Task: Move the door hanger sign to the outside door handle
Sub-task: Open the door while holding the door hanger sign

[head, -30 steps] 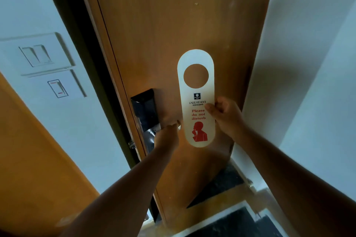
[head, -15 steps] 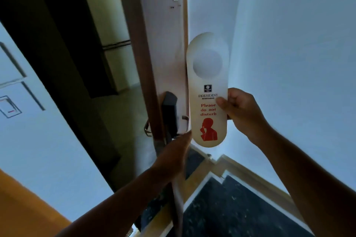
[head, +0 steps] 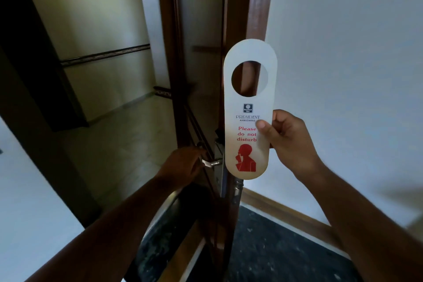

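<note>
My right hand point(head: 287, 142) holds the white door hanger sign point(head: 248, 107) upright by its right edge, thumb across the red "Please do not disturb" text. Its round hole is at the top. The wooden door point(head: 201, 64) stands open, seen nearly edge-on just left of the sign. My left hand point(head: 183, 162) is wrapped around the metal outside door handle point(head: 211, 162) on the corridor side of the door. The sign hangs free of the handle, a little to its right and above it.
A dim corridor with a pale wall and dark rail point(head: 103, 55) lies beyond the doorway. A white wall point(head: 343, 52) is at the right, with a wooden skirting point(head: 286, 210) and dark floor point(head: 274, 254) below. The dark door frame point(head: 29, 75) stands at left.
The door has swung open from shut to edge-on. My left hand shifted from the inside handle to the outside handle. My right hand kept the sign and carried it toward the door's edge.
</note>
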`<state>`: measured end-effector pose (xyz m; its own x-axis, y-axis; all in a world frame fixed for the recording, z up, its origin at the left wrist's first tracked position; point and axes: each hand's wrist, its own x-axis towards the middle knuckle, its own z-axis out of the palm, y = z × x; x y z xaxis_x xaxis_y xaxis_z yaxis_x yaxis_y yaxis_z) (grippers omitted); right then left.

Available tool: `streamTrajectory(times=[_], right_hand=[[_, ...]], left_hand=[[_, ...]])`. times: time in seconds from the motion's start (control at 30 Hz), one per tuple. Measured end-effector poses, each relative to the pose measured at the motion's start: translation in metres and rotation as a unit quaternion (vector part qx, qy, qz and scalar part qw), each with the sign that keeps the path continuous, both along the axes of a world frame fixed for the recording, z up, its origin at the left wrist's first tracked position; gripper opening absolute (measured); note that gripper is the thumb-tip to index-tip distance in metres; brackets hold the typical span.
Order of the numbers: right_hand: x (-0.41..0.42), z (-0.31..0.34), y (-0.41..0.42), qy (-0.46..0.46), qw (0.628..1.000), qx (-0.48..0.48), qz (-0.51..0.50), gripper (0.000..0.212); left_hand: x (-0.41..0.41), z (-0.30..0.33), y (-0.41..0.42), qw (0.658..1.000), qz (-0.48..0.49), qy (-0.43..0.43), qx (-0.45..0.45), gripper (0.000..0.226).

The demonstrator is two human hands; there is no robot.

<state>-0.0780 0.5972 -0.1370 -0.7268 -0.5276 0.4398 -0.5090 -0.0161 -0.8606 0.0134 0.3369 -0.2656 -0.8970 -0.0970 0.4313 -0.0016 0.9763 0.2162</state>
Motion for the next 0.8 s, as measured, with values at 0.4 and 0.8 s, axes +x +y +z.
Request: streamTrajectory(times=[0.4, 0.8], right_hand=[[-0.063, -0.019, -0.007, -0.015, 0.998, -0.032, -0.057, 0.036], [-0.126, -0.033, 0.005, -0.018, 0.982, -0.046, -0.182, 0.019]], left_hand=[[-0.136, -0.013, 0.004, 0.976, -0.173, -0.101, -0.09, 0.053], [-0.239, -0.02, 0.031, 0.943, -0.287, -0.122, -0.118, 0.043]])
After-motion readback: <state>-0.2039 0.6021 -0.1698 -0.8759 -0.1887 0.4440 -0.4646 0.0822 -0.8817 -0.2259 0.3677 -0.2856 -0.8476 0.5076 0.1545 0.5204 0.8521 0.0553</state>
